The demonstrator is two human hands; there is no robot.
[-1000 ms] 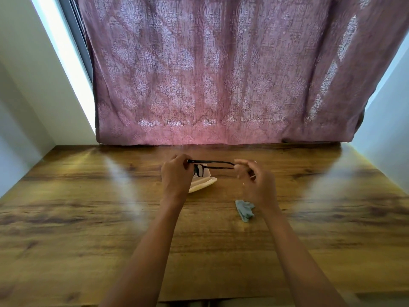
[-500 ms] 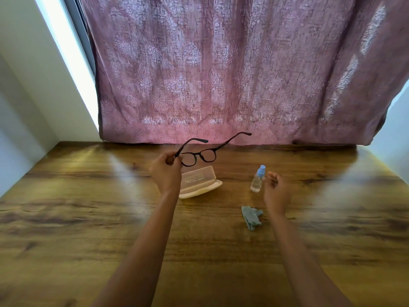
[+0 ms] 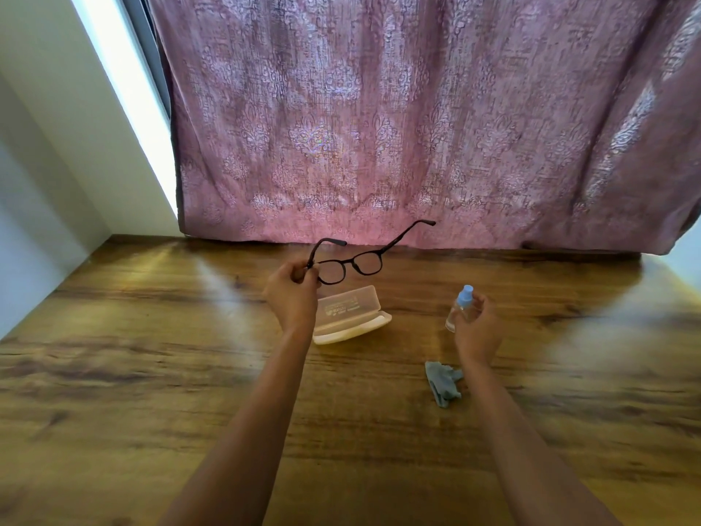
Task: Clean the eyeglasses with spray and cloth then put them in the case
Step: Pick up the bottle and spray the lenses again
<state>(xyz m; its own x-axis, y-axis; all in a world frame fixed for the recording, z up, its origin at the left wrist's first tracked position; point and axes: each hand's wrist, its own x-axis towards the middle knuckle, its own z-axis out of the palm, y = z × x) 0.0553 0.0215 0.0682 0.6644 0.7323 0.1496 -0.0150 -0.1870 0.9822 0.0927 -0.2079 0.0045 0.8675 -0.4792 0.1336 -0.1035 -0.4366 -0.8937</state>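
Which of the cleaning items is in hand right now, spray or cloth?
The spray bottle, gripped by the right hand. The cloth lies crumpled on the table, untouched.

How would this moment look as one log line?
left hand: holds eyeglasses aloft | right hand: grips spray bottle | cloth: on table | case: open

Probably a home room: wooden table against a patterned pink curtain, plain walls.

A pink patterned curtain hangs behind the wooden table (its hem touching the tabletop's far edge).
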